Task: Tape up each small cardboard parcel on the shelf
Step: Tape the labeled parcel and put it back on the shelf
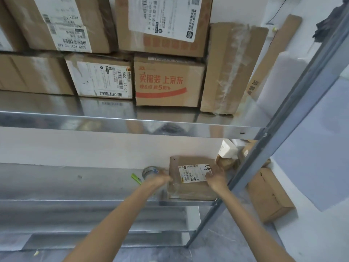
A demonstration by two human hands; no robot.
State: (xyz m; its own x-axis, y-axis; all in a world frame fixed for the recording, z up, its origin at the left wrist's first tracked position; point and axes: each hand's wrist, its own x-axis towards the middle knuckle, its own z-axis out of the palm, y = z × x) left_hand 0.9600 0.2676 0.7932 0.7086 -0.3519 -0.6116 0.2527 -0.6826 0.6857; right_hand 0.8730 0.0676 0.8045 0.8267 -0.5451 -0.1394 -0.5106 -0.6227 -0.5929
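Steadying parcel [190,190] with your flat right hand [216,177]; left hand [160,179] blurred, grip unclear. Parcel sits at shelf [75,182] lip: uneven push could tip it off.

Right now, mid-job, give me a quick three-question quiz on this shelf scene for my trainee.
1. True or false: the right hand rests on the parcel, fingers on its white label.
2. What lies just left of the tape roll? A) a green pen-like tool B) scissors C) a mug
3. Fill in: the blurred left hand is at the parcel's ____ edge, beside the tape roll.

Key: 1 true; 2 A; 3 left.
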